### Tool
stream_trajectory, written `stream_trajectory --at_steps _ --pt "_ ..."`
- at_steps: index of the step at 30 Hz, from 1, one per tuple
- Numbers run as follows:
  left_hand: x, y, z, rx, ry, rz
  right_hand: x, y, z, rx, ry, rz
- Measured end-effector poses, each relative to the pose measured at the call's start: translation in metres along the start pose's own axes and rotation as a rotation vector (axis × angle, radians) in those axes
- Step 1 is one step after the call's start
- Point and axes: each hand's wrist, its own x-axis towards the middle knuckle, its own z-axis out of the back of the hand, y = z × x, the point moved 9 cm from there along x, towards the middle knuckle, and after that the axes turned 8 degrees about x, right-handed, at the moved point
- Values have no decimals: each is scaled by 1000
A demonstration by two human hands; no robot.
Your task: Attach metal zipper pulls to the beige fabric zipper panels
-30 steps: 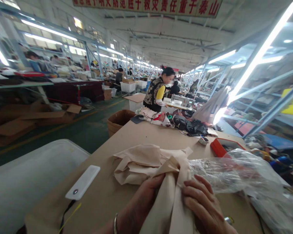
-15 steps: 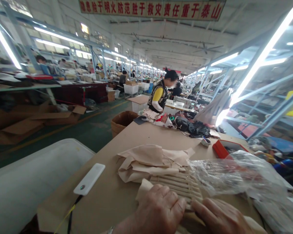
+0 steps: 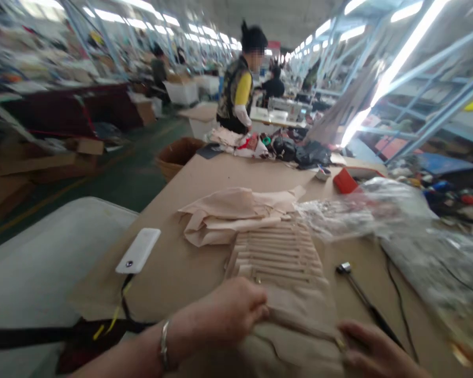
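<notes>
My left hand (image 3: 240, 304), with a silver bracelet on its wrist, is closed on the left side of a beige fabric piece (image 3: 295, 296). Rows of narrow pleats (image 3: 278, 252) run across the fabric's far part. At its right edge, my right hand (image 3: 372, 346) pinches the same fabric between thumb and fingers, slightly blurred. A fold lies between the two hands. Just beyond the pleats rests a crumpled pile of beige cloth (image 3: 228, 212). Right of the fabric lies a tool with a small metal head and a long dark handle (image 3: 364, 296).
Clear plastic sheeting (image 3: 425, 257) covers the table's right side. A white device (image 3: 139, 251) with a cord lies at left, beside a large white bin (image 3: 63, 247). Dark and patterned scraps (image 3: 256, 144) lie at the far end. Another person (image 3: 236, 89) stands beyond the table.
My view has tilted down. My hands have moved apart from close together over the pleats, uncovering more of the pleated fabric. The metal-headed tool has come into view.
</notes>
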Motion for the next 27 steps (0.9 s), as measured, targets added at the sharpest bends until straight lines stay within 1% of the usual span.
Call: stream_trajectory --at_steps 1,3,5,7,9,11,14,18,21,24,26,27 --pt "12 11 -16 6 20 39 1 -13 -8 69 46 -85" --pt "35 30 -52 52 73 110 7 -38 -19 141 52 -226" --pt "54 42 -81 105 121 144 16 -59 -22 130 0 -278" --pt "70 48 -96 158 137 154 29 -71 -18 -8 -81 -254" --pt "85 50 -98 214 122 161 43 -78 -11 -200 -161 -209" --pt "100 50 -96 259 92 158 57 -87 -5 -339 -220 -198" --pt "122 50 -96 293 64 143 76 -104 1 -400 -262 -241" --pt "141 57 -107 303 56 125 92 -119 1 -459 -267 -292" --pt "145 64 -112 312 38 125 96 -124 -3 -497 -269 -315" --pt "142 63 -110 325 -3 134 98 -125 -6 -529 -283 -319" --pt "138 55 -106 353 -69 123 99 -125 -8 -544 -292 -307" --pt "135 45 -105 373 -119 81 99 -125 -9 -550 -296 -296"
